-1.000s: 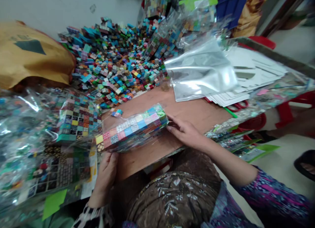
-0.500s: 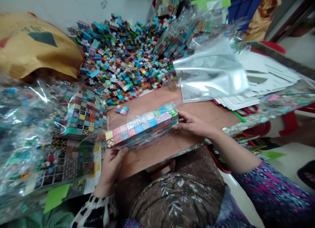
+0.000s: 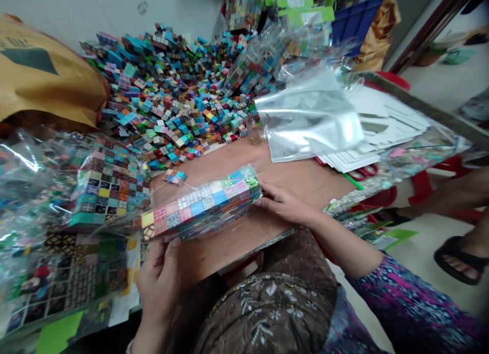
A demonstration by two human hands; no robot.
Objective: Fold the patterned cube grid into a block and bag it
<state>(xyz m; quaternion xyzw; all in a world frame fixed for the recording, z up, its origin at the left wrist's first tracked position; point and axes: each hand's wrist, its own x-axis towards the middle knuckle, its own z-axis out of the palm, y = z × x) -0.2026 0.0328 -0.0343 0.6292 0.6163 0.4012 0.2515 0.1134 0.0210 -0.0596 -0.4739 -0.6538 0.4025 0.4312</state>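
On the brown bench, under a pale wall, past the bagged block slab at left, rest the left hand lightly at the near left end of the film-wrapped block bar, with fingers partly hidden at its edge, so cannot tell whether clamped or merely touching. Steady it slantwise between both hands, probably best without squeezing hard enough to shift blocks or split film. Match that support with the right hand, clamped by thumb and fingers on the right end, avoiding the silvery sheets farther right.
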